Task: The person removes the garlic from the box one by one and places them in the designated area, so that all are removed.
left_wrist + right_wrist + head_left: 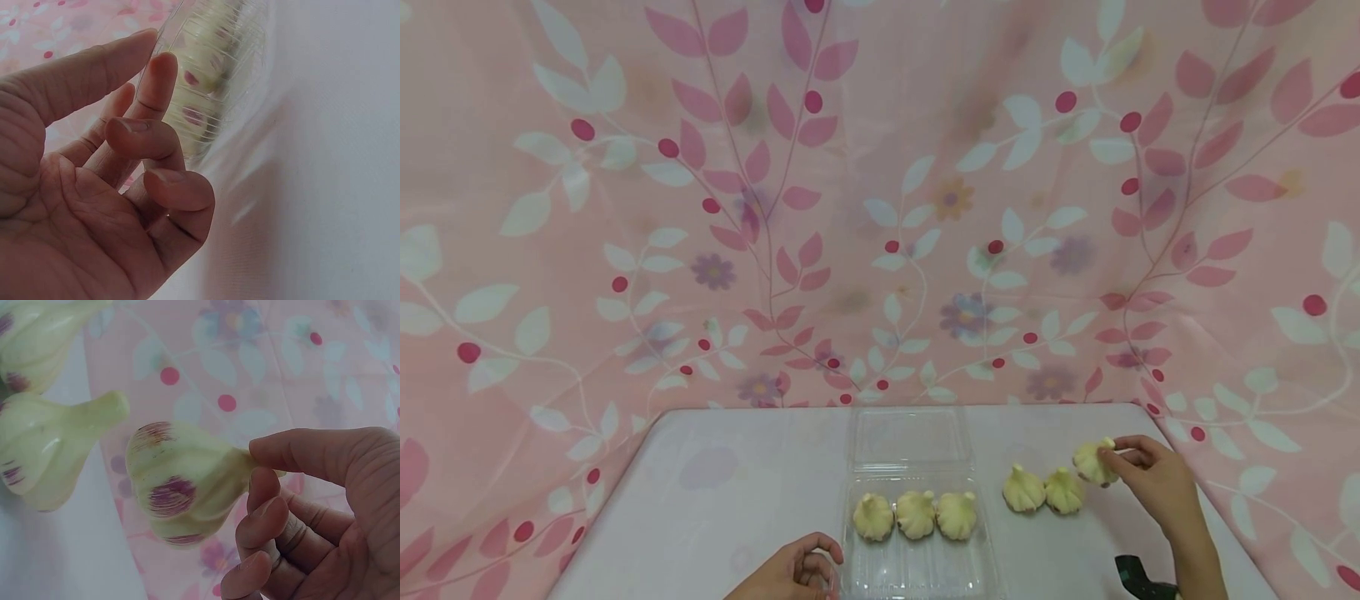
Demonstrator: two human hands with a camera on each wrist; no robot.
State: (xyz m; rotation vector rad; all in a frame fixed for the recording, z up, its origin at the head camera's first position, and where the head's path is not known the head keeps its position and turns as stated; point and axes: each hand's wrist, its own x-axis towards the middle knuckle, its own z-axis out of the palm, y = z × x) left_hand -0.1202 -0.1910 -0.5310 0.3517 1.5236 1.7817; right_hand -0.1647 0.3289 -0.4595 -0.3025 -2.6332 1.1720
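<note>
My right hand (1150, 479) pinches a garlic bulb (1093, 463) by its stem between thumb and fingers. In the right wrist view, purple streaks mark the base of this pale garlic bulb (178, 487). Two more garlic bulbs, one farther left (1023, 489) and one nearer (1064, 491), stand side by side on the table just left of it. A clear plastic container (917, 577) lies with its lid flipped back, three garlic bulbs in a row inside. At its left edge, my left hand (797, 571) pinches the rim with thumb and index finger, other fingers curled loosely.
The white table (722, 500) carries everything. Behind it hangs a pink cloth (865, 208) with leaves and flowers. The container's open lid (910, 437) lies toward the table's back edge. A dark strap-like piece (1138, 577) shows beside the right forearm.
</note>
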